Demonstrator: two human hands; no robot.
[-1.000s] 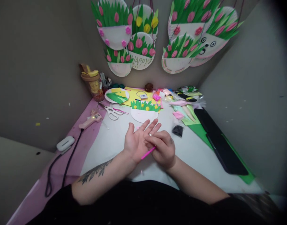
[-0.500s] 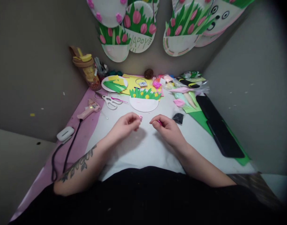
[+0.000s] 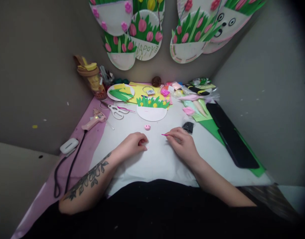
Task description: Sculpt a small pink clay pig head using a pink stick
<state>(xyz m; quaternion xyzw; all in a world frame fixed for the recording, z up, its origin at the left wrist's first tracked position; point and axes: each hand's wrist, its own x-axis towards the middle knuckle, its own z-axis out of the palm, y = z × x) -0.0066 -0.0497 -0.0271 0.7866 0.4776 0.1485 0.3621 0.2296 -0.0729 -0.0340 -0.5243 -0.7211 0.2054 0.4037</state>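
A small pink clay ball (image 3: 147,127) with dark dots like eyes rests on the white table cover, in front of the paper-plate basket (image 3: 152,114) with green paper grass and yellow flowers. Just below the ball, my left hand (image 3: 136,143) lies near the cover, fingers curled and thumb apart from them, with nothing visible in its grasp. A faint pink speck shows by its fingertips, too small to name. My right hand (image 3: 181,142) pinches a thin pink pointed tool (image 3: 164,134), its tip toward the left. Behind that hand sits a black packet (image 3: 188,127).
White scissors (image 3: 117,112), a pink glue gun (image 3: 95,120) with its cord, and a white case (image 3: 69,146) lie at left. A tumbler (image 3: 92,79) stands at the back left. Clay bags (image 3: 198,108) and a long black object (image 3: 233,136) lie at right.
My left hand has let go of the pink clay ball, which now sits on the cover, and has moved down toward me. My right hand has lowered slightly, and the pink tool shows more.
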